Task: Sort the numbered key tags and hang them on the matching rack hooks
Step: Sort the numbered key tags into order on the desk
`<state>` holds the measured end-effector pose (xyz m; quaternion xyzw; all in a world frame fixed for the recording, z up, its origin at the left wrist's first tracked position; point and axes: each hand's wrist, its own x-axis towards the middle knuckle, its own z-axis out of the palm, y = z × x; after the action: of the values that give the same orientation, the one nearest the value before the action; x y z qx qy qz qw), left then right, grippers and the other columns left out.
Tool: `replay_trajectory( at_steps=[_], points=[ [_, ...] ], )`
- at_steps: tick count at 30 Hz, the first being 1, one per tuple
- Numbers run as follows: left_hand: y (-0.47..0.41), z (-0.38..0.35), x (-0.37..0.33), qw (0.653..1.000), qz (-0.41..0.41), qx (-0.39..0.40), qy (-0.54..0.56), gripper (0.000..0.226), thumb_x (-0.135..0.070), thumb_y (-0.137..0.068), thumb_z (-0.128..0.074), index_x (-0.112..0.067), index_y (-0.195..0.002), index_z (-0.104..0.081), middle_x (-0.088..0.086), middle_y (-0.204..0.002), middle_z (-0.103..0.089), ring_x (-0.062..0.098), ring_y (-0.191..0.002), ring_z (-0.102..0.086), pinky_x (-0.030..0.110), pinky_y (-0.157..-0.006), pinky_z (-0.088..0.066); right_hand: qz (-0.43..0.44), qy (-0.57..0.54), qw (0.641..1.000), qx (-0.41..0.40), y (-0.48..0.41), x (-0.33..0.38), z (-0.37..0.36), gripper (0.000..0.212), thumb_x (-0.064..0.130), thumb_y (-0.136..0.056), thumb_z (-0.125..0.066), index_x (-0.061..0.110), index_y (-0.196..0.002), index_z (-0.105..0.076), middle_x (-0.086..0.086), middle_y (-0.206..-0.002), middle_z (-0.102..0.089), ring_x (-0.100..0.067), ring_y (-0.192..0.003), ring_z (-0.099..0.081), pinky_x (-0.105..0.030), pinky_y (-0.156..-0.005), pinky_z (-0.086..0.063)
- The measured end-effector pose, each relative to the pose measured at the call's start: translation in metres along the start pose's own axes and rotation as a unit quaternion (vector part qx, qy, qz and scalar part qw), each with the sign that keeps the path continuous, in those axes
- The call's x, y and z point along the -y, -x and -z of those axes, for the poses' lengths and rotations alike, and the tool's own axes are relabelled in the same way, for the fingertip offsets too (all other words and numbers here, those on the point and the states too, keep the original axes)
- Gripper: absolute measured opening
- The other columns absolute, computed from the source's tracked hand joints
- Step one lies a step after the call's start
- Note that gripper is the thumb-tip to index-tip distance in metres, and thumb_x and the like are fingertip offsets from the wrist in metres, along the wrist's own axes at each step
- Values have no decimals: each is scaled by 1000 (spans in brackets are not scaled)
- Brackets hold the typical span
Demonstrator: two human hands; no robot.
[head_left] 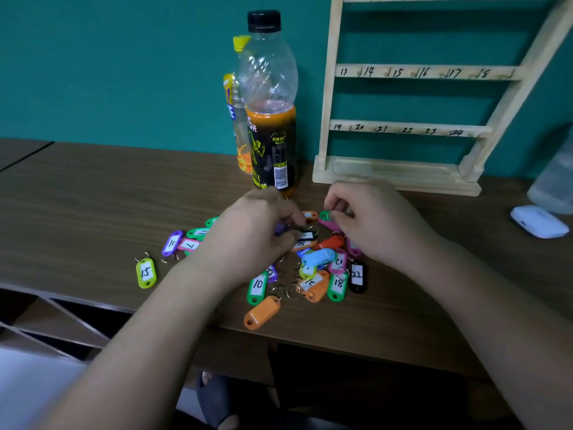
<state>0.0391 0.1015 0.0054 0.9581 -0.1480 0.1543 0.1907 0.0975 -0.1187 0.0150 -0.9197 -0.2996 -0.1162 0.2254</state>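
Centrally, the key tags lie in a loose pile on the wooden table, near its front edge and in front of the rack. The left hand is over the left part of the pile, its fingers curled round a purple tag. The right hand is over the right part, fingers curled narrow, with the fingertips at a green tag; whether it grips that tag cannot be determined. Legible tags on the near side of the pile are a green 10 tag, a green 18 tag and a black 22 tag. An orange tag lies blank side up, nearest the table edge. A lime 15 tag lies apart on the left. The rack stands upright against the teal wall; its visible rails read 13 to 18 and 19 to 24. A clear bottle with a black cap, partly filled with orange liquid, stands just left of the rack. A yellow-capped bottle stands directly behind it. A white case lies on the right, well apart from the pile.
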Motion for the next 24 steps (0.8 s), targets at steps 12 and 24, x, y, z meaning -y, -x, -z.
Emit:
replay_trajectory(
  at_steps=[12,24],
  points=[
    [-20,-11,-8,998,34,48,9,8,-37,-91,-77,-33,-97,-74,-12,-93,-59,11,-96,-50,35,-84,-51,-49,-51,995,74,1,1,-1,12,22,-99,-68,32,-101,-75,17,-98,-63,4,-89,-58,-18,-71,-43],
    [-24,-16,-17,992,69,94,-52,16,-17,-94,-65,-32,-88,-66,-6,-102,-57,23,-110,-52,45,-91,-51,-42,-15,993,109,3,7,-1,8,35,-99,-67,40,-93,-70,15,-106,-58,-11,-110,-52,-44,-102,-43]
  ],
)
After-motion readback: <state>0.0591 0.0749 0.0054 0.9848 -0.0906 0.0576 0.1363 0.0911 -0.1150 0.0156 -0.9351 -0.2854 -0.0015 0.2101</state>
